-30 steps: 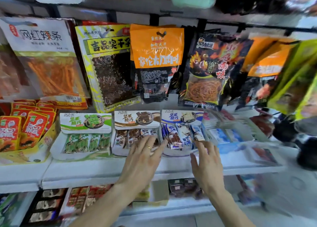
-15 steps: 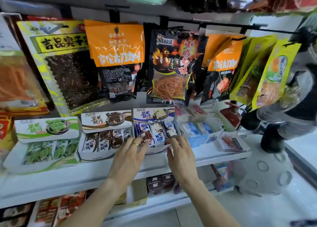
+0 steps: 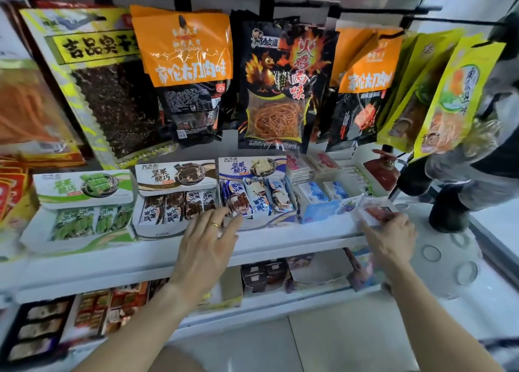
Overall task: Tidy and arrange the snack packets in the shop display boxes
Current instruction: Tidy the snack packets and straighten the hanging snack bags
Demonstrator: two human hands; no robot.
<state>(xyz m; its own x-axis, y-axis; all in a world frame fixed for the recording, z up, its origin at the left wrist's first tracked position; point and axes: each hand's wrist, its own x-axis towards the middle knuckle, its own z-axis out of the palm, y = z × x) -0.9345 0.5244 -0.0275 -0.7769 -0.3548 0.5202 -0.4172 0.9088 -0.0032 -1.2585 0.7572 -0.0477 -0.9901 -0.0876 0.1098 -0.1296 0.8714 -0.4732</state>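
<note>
The left hand (image 3: 206,246) hovers with spread fingers at the front of the blue-and-white cardboard display box (image 3: 254,191) of wrapped snacks; its fingertips could knock packets askew. At the shelf's right end the right hand (image 3: 390,238) seems to pinch a small clear packet with red contents (image 3: 375,210), though blur obscures the grip; a loose hold could drop it off the white shelf edge (image 3: 280,243).

Bare forearms, no sleeves; gold ring (image 3: 214,225) on left hand (image 3: 206,248)
</note>
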